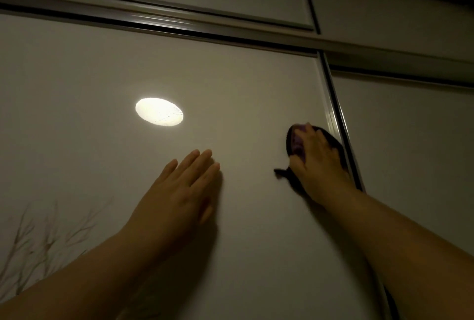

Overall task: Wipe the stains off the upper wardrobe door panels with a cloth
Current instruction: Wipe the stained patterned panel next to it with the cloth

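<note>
Here, right hand [318, 159] grips cloth [297, 141] against door panel [97, 83]; left hand [179, 191] lies flat.

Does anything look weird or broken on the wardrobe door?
Only the bright oval patch on the door panel, above the left hand. It glows far brighter than the dim panel around it, so it is probably light, not damage. The right hand holds the cloth beside the metal frame. No stains show.

Two hands, the left hand [179, 191] and the right hand [318, 158]; one purple cloth [297, 141]; four wardrobe door panels [243, 93]; one horizontal metal rail [179, 21]; one bright oval light spot [159, 112].
</note>
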{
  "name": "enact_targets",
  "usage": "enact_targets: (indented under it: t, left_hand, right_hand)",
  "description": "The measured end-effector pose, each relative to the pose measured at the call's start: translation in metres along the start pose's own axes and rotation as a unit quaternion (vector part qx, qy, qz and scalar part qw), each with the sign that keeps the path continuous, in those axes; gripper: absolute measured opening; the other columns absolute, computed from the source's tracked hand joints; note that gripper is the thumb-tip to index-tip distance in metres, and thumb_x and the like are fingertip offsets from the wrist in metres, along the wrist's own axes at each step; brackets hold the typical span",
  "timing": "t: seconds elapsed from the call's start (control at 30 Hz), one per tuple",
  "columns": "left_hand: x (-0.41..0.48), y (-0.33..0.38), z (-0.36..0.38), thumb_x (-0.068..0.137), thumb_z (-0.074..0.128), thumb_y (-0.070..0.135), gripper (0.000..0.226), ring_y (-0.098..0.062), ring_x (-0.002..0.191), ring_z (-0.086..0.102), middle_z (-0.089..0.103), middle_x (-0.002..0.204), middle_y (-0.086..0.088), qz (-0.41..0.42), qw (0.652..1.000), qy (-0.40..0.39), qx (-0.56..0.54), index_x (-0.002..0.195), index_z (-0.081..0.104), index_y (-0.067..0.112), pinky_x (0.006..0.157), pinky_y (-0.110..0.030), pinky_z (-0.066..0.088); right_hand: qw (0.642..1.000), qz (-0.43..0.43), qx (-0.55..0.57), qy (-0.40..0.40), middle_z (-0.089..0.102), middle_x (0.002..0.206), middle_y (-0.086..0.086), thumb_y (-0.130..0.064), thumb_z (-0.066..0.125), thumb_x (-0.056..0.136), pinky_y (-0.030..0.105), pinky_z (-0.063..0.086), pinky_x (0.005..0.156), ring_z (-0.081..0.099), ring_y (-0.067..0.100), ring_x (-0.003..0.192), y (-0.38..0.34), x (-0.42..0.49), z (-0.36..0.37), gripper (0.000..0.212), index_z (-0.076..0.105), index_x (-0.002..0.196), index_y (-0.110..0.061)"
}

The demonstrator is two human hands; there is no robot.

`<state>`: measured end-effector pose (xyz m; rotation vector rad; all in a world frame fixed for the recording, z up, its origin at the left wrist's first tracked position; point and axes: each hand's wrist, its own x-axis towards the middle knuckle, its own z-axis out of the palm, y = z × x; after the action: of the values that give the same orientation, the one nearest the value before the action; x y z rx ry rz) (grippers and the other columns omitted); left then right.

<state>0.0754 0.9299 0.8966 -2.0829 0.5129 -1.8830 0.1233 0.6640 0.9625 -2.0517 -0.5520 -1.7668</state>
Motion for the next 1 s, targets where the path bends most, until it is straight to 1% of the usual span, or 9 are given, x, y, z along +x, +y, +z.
enact_targets:
  t: [0.1,0.27,0.4,0.47,0.67,0.77,0.9,0.93,1.0]
  left_hand:
    - [-0.002,-0.022,0.001,0.082,0.036,0.04,0.062,-0.035,0.127,0.037,0.04,0.141,-0.016,-0.008,1.0,0.001,0.005,0.135,0.042,0.01,0.098,-0.053,0.028]
    - [0.003,-0.037,-0.001,0.083,0.036,0.039,0.061,-0.038,0.125,0.04,0.042,0.139,-0.02,-0.027,0.999,0.018,-0.017,0.132,0.046,0.005,0.095,-0.057,0.035]
    - [0.01,-0.027,0.001,0.083,0.035,0.039,0.062,-0.04,0.124,0.041,0.043,0.138,-0.022,-0.026,0.999,0.028,-0.027,0.13,0.048,0.002,0.094,-0.058,0.036]
    - [0.013,-0.016,0.003,0.083,0.034,0.04,0.062,-0.04,0.123,0.042,0.043,0.137,-0.022,-0.019,0.999,0.028,-0.036,0.13,0.048,0.002,0.094,-0.057,0.034]
    - [0.01,0.031,0.003,0.083,0.033,0.038,0.061,-0.038,0.125,0.041,0.043,0.138,-0.022,0.005,0.996,0.032,-0.082,0.129,0.049,0.003,0.097,-0.054,0.03]
    - [0.003,0.05,0.004,0.083,0.033,0.038,0.06,-0.036,0.127,0.038,0.041,0.14,-0.02,0.015,0.994,0.028,-0.106,0.131,0.047,0.005,0.099,-0.054,0.031]
    - [-0.012,0.072,0.013,0.082,0.032,0.038,0.062,-0.033,0.13,0.035,0.038,0.143,-0.017,0.03,0.996,0.002,-0.083,0.135,0.043,0.009,0.1,-0.053,0.028]
    - [-0.015,0.073,0.015,0.082,0.031,0.039,0.062,-0.032,0.13,0.034,0.037,0.143,-0.016,0.031,0.997,-0.01,-0.069,0.136,0.042,0.01,0.101,-0.051,0.026]
    - [-0.021,0.073,0.018,0.082,0.031,0.04,0.063,-0.031,0.131,0.033,0.035,0.144,-0.014,0.031,0.998,-0.032,-0.051,0.138,0.04,0.012,0.101,-0.051,0.024]
  right_hand:
    - [0.999,0.019,-0.011,0.024,0.012,0.156,0.003,-0.028,0.042,0.088,0.052,0.006,0.114,0.007,0.023,0.142,-0.029,0.05,0.011,0.058,0.023,0.142,-0.024]
    - [1.0,-0.028,-0.01,0.004,0.007,0.157,-0.001,-0.028,0.041,0.087,0.05,0.003,0.114,0.003,0.02,0.143,-0.079,0.067,0.028,0.06,0.021,0.144,-0.026]
    - [0.994,-0.112,-0.001,-0.015,0.007,0.157,-0.005,-0.03,0.044,0.087,0.049,0.002,0.113,0.002,0.016,0.143,-0.075,0.023,0.034,0.06,0.022,0.143,-0.029]
    - [0.992,-0.124,0.001,-0.027,0.007,0.157,-0.007,-0.03,0.045,0.088,0.047,0.001,0.114,0.001,0.014,0.143,-0.061,0.001,0.029,0.06,0.022,0.143,-0.03]
    - [0.999,-0.031,-0.003,-0.028,0.005,0.157,-0.003,-0.024,0.043,0.091,0.047,0.001,0.115,0.0,0.015,0.143,-0.01,-0.03,0.002,0.059,0.018,0.145,-0.027]
    - [0.999,0.014,-0.004,-0.034,-0.001,0.157,-0.003,-0.027,0.038,0.093,0.047,-0.002,0.116,-0.005,0.014,0.143,-0.001,-0.068,0.004,0.06,0.01,0.146,-0.029]
    - [0.999,-0.005,0.003,-0.041,-0.009,0.153,-0.015,-0.044,0.026,0.082,0.041,-0.008,0.114,-0.014,0.006,0.14,0.003,-0.15,0.017,0.068,-0.009,0.141,-0.046]
    - [0.999,-0.018,0.005,-0.046,-0.009,0.153,-0.017,-0.044,0.026,0.081,0.041,-0.007,0.113,-0.014,0.006,0.14,0.004,-0.169,0.022,0.069,-0.01,0.14,-0.049]
    - [0.997,-0.055,0.009,-0.048,-0.004,0.155,-0.017,-0.036,0.034,0.081,0.044,-0.002,0.111,-0.006,0.009,0.143,0.013,-0.197,0.026,0.07,0.001,0.142,-0.047]
